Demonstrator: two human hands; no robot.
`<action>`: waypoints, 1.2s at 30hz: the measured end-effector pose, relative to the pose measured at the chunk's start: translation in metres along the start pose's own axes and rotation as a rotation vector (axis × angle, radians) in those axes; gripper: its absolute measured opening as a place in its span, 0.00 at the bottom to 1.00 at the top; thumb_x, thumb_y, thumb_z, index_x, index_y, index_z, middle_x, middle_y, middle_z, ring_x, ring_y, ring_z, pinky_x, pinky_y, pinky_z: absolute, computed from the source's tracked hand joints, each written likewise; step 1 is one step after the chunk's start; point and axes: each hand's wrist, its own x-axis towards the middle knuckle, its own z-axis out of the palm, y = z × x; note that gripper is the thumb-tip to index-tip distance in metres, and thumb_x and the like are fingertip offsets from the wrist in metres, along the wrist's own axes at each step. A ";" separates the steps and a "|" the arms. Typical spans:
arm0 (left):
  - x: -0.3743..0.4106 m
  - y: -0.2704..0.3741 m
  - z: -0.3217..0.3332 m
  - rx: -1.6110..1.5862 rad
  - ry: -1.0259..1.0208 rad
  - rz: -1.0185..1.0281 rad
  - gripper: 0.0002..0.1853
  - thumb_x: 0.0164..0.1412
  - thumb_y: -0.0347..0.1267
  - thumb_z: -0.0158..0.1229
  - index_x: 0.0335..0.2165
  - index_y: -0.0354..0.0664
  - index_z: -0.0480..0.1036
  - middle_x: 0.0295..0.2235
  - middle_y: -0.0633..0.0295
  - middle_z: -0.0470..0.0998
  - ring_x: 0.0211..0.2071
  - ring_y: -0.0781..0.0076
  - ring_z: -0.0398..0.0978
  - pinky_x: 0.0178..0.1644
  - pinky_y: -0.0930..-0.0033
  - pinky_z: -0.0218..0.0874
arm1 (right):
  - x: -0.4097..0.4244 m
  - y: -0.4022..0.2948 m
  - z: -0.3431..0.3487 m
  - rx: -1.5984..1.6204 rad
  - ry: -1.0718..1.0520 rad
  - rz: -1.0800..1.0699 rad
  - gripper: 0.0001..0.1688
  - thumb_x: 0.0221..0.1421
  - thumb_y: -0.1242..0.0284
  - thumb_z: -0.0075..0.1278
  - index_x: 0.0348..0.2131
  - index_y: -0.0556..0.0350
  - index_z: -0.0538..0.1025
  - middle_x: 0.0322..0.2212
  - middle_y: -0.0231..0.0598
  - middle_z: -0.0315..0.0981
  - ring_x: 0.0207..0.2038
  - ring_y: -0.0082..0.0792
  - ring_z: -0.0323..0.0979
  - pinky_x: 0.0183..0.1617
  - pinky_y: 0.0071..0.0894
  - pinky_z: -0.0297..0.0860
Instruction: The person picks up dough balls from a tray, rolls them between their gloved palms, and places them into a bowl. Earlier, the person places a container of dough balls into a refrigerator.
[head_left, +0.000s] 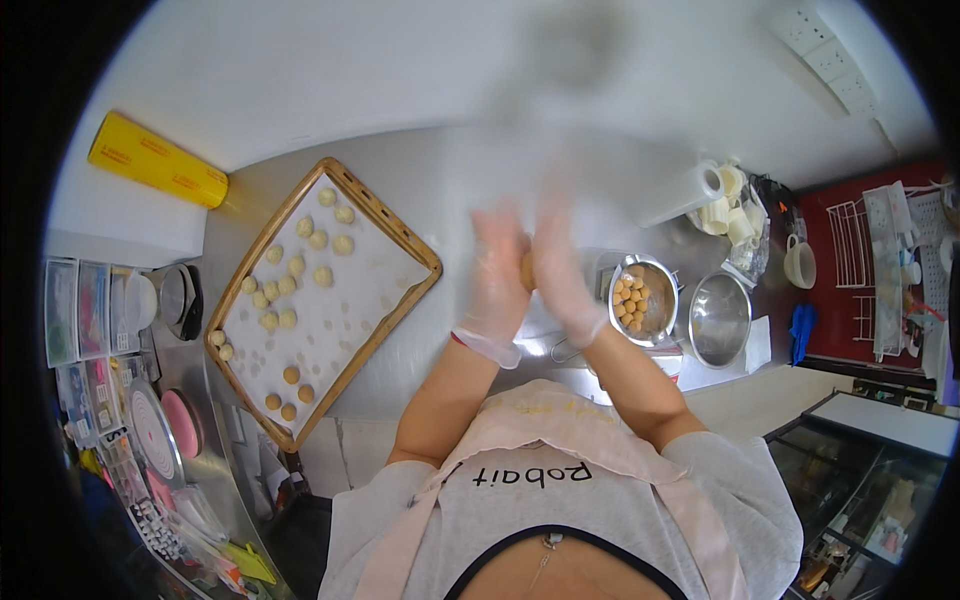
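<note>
In clear plastic gloves, my left hand (498, 277) and my right hand (559, 274) are pressed palm to palm with a tan ball (527, 271), seemingly dough, between them. Both hands are blurred, and the palms hide most of the ball. To the left lies a baking tray (361, 341) lined with white paper. Several pale, rough-looking balls (297, 265) are spread over its upper and left part; smoother tan balls (290, 375) sit in its near corner. Right of my right hand, a steel bowl (664, 300) contains several tan balls (631, 300).
A second steel bowl (720, 319) stands farther right. Behind it are a plastic-film roll (682, 193), white cups (739, 225) and a wire rack (851, 244). A yellow box (159, 160) leans by the wall. Drawers (94, 307) and turntables (155, 431) line the left side.
</note>
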 end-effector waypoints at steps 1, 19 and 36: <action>-0.003 0.004 -0.003 -0.050 0.019 0.015 0.39 0.63 0.54 0.33 0.60 0.36 0.42 0.59 0.56 0.52 0.59 0.63 0.52 0.62 0.63 0.42 | -0.012 -0.012 0.006 -0.077 -0.082 -0.066 0.40 0.62 0.49 0.16 0.62 0.60 0.38 0.62 0.55 0.29 0.64 0.50 0.30 0.65 0.42 0.31; -0.016 0.017 -0.002 -0.172 -0.045 0.033 0.26 0.60 0.46 0.40 0.27 0.33 0.75 0.31 0.55 0.74 0.35 0.63 0.70 0.43 0.66 0.61 | -0.040 -0.071 -0.010 0.609 -0.191 0.336 0.38 0.57 0.75 0.45 0.61 0.59 0.47 0.51 0.34 0.57 0.54 0.23 0.56 0.58 0.26 0.53; -0.011 0.016 0.004 0.174 -0.026 0.327 0.28 0.61 0.44 0.35 0.22 0.32 0.73 0.23 0.54 0.73 0.26 0.64 0.68 0.37 0.68 0.59 | -0.038 -0.069 -0.008 0.727 -0.221 0.319 0.26 0.56 0.81 0.41 0.55 0.61 0.58 0.49 0.33 0.60 0.53 0.21 0.57 0.56 0.24 0.56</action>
